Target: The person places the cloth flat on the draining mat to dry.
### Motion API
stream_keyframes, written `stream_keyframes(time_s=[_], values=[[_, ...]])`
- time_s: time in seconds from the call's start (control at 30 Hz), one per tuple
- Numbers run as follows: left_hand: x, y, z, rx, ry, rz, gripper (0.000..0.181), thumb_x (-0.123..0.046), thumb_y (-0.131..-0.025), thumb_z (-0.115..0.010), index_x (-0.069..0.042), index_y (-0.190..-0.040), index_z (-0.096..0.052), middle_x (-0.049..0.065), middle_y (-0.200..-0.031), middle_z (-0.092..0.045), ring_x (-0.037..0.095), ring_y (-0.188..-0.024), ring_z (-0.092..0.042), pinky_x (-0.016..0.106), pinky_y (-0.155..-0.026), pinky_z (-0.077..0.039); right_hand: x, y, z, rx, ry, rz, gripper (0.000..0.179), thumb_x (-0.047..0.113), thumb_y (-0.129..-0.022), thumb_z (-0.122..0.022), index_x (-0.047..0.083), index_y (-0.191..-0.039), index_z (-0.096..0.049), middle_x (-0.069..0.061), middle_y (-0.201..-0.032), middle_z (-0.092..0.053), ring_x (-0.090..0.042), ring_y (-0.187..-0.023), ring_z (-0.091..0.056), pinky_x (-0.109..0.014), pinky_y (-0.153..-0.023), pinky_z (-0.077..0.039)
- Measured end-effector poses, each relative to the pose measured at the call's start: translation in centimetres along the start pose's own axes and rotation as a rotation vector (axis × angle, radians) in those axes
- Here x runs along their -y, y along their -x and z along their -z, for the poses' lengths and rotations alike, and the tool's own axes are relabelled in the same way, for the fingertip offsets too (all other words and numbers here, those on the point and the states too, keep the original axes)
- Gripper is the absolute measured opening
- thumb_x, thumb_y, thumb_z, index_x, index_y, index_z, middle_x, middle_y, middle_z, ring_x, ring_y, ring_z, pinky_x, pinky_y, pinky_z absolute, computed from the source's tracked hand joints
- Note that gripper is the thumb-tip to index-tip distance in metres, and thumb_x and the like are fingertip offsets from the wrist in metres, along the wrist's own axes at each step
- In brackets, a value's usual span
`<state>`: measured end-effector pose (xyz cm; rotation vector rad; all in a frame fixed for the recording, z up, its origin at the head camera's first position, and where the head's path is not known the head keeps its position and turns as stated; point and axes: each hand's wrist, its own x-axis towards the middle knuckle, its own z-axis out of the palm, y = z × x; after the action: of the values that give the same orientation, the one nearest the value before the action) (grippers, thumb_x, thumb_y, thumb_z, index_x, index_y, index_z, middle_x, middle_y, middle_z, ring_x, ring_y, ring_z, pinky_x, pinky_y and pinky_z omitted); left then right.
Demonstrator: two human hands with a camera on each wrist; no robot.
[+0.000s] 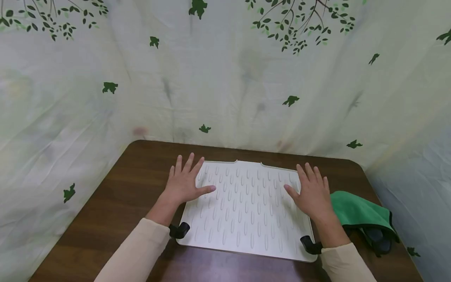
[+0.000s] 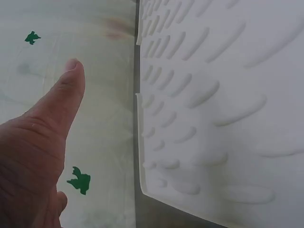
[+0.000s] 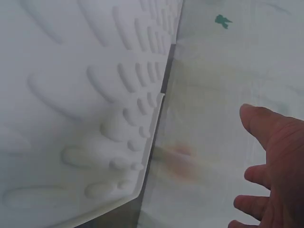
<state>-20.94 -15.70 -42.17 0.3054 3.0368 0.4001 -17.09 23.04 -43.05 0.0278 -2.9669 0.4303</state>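
Observation:
A white plastic tray (image 1: 243, 211) with rows of raised oval ridges and a notch in its far edge lies flat on the brown table. Above its left side hovers my left hand (image 1: 184, 182), fingers spread and thumb pointing inward. My right hand (image 1: 311, 192) is held the same way over the right side, its fingers straight and apart. Both wrist views show a gap between the hand and the tray, and neither hand holds anything. The left thumb (image 2: 61, 95) and the right hand's fingers (image 3: 256, 175) are extended in those views.
To the right of the tray, a green cloth (image 1: 363, 209) with a dark edge is draped over a dark object (image 1: 378, 239), mostly hidden. A pale curtain (image 1: 225, 78) printed with leaves surrounds the brown wooden table (image 1: 116, 219) at the back and sides.

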Motion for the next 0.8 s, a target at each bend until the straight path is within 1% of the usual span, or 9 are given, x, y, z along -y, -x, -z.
stream_keyframes(time_s=[0.17, 0.37, 0.47, 0.6, 0.67, 0.8], values=[[0.4, 0.7, -0.3, 0.008, 0.012, 0.002, 0.112, -0.075, -0.081, -0.068, -0.022, -0.166, -0.016, 0.017, -0.173, -0.004, 0.051, -0.157, 0.005, 0.072, -0.121, -0.012, -0.7, 0.6, 0.0, -0.006, -0.038, -0.021, 0.087, 0.043, -0.095, -0.069, 0.004, -0.160, -0.027, -0.031, -0.165, -0.022, -0.053, -0.153, -0.015, -0.076, -0.117, -0.013], [0.9, 1.7, -1.1, 0.049, 0.033, 0.010, 0.115, -0.076, -0.078, -0.070, -0.021, -0.165, -0.018, 0.019, -0.172, -0.005, 0.054, -0.155, 0.002, 0.072, -0.120, -0.014, -3.0, 1.4, -0.2, -0.084, -0.089, -0.047, 0.084, 0.036, -0.096, -0.069, 0.000, -0.159, -0.026, -0.035, -0.162, -0.025, -0.058, -0.148, -0.020, -0.080, -0.113, -0.016], [1.3, 2.3, -1.7, 0.068, 0.032, 0.010, 0.117, -0.076, -0.076, -0.072, -0.020, -0.165, -0.020, 0.020, -0.172, -0.006, 0.055, -0.155, 0.000, 0.073, -0.120, -0.015, -4.4, 1.9, 0.0, -0.103, -0.141, -0.097, 0.083, 0.035, -0.099, -0.066, 0.000, -0.160, -0.022, -0.036, -0.162, -0.022, -0.059, -0.148, -0.019, -0.079, -0.114, -0.014], [1.9, 2.9, -2.7, 0.094, 0.034, -0.007, 0.119, -0.076, -0.073, -0.074, -0.021, -0.165, -0.022, 0.021, -0.172, -0.008, 0.057, -0.154, -0.002, 0.074, -0.119, -0.016, -6.4, 2.9, 0.5, -0.111, -0.214, -0.180, 0.084, 0.039, -0.102, -0.060, 0.000, -0.162, -0.015, -0.037, -0.163, -0.017, -0.059, -0.149, -0.016, -0.078, -0.116, -0.009], [2.2, 3.3, -3.1, 0.115, 0.043, -0.013, 0.119, -0.075, -0.072, -0.076, -0.023, -0.164, -0.022, 0.021, -0.172, -0.008, 0.058, -0.154, -0.002, 0.075, -0.119, -0.015, -7.6, 3.4, 0.6, -0.122, -0.239, -0.208, 0.084, 0.040, -0.103, -0.057, -0.001, -0.162, -0.014, -0.038, -0.162, -0.017, -0.059, -0.149, -0.016, -0.078, -0.116, -0.008], [2.7, 4.0, -3.8, 0.144, 0.061, -0.021, 0.119, -0.073, -0.070, -0.079, -0.024, -0.164, -0.024, 0.020, -0.172, -0.008, 0.058, -0.153, -0.002, 0.075, -0.119, -0.014, -10.1, 4.2, 1.0, -0.128, -0.251, -0.264, 0.084, 0.044, -0.105, -0.052, -0.002, -0.162, -0.010, -0.039, -0.162, -0.014, -0.059, -0.149, -0.015, -0.078, -0.116, -0.011]])
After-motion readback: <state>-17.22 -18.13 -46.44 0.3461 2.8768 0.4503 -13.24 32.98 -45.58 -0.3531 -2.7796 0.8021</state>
